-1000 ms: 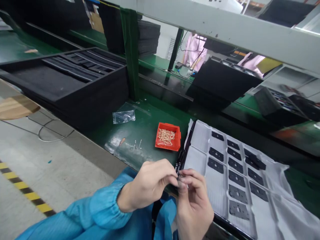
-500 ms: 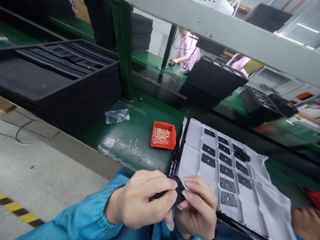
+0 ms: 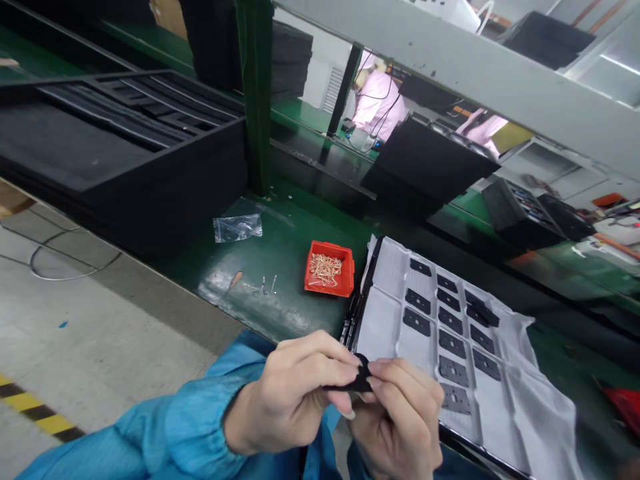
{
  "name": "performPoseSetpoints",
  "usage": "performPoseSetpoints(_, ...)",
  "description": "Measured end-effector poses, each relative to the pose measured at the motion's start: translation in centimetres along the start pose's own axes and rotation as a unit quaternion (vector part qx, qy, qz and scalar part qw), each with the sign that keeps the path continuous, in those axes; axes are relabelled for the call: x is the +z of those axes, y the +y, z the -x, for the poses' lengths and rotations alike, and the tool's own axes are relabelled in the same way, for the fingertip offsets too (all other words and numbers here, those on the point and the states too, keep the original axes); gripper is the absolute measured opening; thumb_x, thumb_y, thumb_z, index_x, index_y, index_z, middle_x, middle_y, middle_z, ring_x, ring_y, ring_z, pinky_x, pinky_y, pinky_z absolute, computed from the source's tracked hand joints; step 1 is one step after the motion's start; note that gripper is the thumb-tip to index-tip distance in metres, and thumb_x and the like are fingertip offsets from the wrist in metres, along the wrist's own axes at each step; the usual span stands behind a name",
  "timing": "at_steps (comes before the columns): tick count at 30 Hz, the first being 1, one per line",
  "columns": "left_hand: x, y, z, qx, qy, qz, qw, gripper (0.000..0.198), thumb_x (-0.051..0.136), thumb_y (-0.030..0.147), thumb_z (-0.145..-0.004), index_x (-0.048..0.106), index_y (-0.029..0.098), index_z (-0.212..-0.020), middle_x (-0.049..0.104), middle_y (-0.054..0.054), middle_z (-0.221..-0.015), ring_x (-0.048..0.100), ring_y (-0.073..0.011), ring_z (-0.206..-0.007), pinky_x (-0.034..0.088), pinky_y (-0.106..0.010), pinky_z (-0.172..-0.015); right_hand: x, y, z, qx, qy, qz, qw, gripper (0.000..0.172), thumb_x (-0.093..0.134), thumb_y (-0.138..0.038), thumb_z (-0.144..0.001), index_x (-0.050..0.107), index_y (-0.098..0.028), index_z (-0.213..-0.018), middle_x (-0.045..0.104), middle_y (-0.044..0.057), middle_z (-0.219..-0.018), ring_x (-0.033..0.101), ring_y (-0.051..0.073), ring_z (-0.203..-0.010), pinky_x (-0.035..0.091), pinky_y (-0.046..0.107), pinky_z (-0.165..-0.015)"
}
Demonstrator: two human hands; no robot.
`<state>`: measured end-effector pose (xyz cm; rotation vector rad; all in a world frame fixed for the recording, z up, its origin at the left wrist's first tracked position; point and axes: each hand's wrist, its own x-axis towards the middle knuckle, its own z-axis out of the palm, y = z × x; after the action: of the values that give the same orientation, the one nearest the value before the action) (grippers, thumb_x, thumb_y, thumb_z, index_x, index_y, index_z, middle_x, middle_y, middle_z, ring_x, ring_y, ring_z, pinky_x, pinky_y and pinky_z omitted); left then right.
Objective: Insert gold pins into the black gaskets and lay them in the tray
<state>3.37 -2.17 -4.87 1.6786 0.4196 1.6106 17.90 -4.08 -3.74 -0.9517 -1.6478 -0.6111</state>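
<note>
A small flat black plate is held between both my hands, close to the front edge of the bench. My left hand pinches its left side with thumb and fingers. On the other side, my right hand grips the right end with its fingertips. Much of the plate is covered by my fingers. Just beyond and to the right, similar black plates lie in columns on a tray lined with white sheet. Two of them overlap near the tray's far right side.
An open red bin of small thin gold-coloured pieces stands left of the tray. A clear plastic bag and a few tiny pieces lie on the green bench. A large black foam box fills the left. A person in pink is across the bench.
My hands have turned the black plate, so it now shows more edge-on. The other hand at the right edge has left its place. The person across has leaned forward.
</note>
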Motion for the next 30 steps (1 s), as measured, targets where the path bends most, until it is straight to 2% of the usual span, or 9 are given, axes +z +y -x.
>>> performPoseSetpoints(3,0.1,0.2,0.0,-0.015,0.007,0.008,1.0,0.021,0.065,0.005,-0.095,0.068,0.017,-0.112,0.075,-0.007,-0.081,0.074,-0.0175,-0.087,0.062,-0.023,-0.074,-0.4,0.2,0.3,-0.013,-0.004,-0.015,1.0,0.017,0.068,-0.001,-0.086,0.063,-0.013,-0.075,0.067,0.005,-0.079,0.067,0.016,-0.073,0.055,0.03,-0.056)
performPoseSetpoints(7,-0.3,0.5,0.1,-0.01,-0.02,0.017,1.0,0.038,0.061,0.001,-0.095,0.064,0.021,-0.127,0.076,-0.004,-0.075,0.076,-0.0206,-0.099,0.064,-0.027,-0.08,-1.1,0.6,0.6,-0.005,-0.012,-0.036,0.999,0.016,0.071,-0.011,-0.091,0.063,-0.014,-0.077,0.069,0.004,-0.08,0.068,0.016,-0.074,0.057,0.031,-0.057)
performPoseSetpoints(11,-0.7,0.7,0.2,0.001,-0.023,0.015,1.0,0.039,0.059,0.009,-0.1,0.062,0.023,-0.136,0.08,-0.01,-0.098,0.077,-0.0218,-0.101,0.066,-0.03,-0.081,-1.4,0.7,0.3,0.037,-0.011,-0.029,0.999,0.022,0.07,-0.025,-0.098,0.062,-0.016,-0.079,0.071,0.004,-0.086,0.07,0.016,-0.081,0.061,0.032,-0.064)
performPoseSetpoints(15,-0.9,0.8,0.1,0.004,-0.035,0.018,0.999,0.033,0.06,0.011,-0.1,0.064,0.022,-0.132,0.078,-0.014,-0.108,0.076,-0.0215,-0.101,0.066,-0.029,-0.079,-1.2,0.8,-0.1,0.042,-0.009,-0.026,0.999,0.03,0.071,-0.036,-0.098,0.058,-0.019,-0.076,0.07,0.003,-0.083,0.07,0.016,-0.078,0.062,0.034,-0.062)
performPoseSetpoints(18,-0.9,0.8,-0.2,0.003,-0.035,0.033,0.999,0.028,0.063,0.014,-0.099,0.067,0.019,-0.126,0.075,-0.016,-0.116,0.077,-0.0209,-0.099,0.066,-0.028,-0.08,-0.7,0.8,-0.4,0.013,0.028,-0.033,0.999,0.032,0.071,-0.032,-0.098,0.056,-0.019,-0.073,0.07,0.002,-0.08,0.068,0.015,-0.073,0.06,0.032,-0.058)
performPoseSetpoints(24,-0.8,0.8,-0.5,-0.014,-0.059,0.046,0.997,0.023,0.062,0.014,-0.1,0.067,0.021,-0.121,0.078,-0.013,-0.109,0.077,-0.0206,-0.098,0.065,-0.029,-0.083,-1.0,1.1,-0.5,-0.045,0.022,-0.041,0.998,0.027,0.068,-0.022,-0.097,0.059,-0.017,-0.072,0.07,0.003,-0.076,0.065,0.015,-0.074,0.057,0.03,-0.059)
performPoseSetpoints(30,-0.5,1.3,-0.9,-0.025,-0.074,0.021,0.997,0.011,0.062,0.018,-0.101,0.069,0.018,-0.109,0.079,-0.012,-0.102,0.078,-0.0186,-0.088,0.064,-0.027,-0.079,-2.1,0.9,-0.1,-0.04,0.02,-0.038,0.998,0.028,0.07,-0.011,-0.09,0.056,-0.017,-0.066,0.068,0.002,-0.075,0.061,0.014,-0.072,0.056,0.029,-0.057)
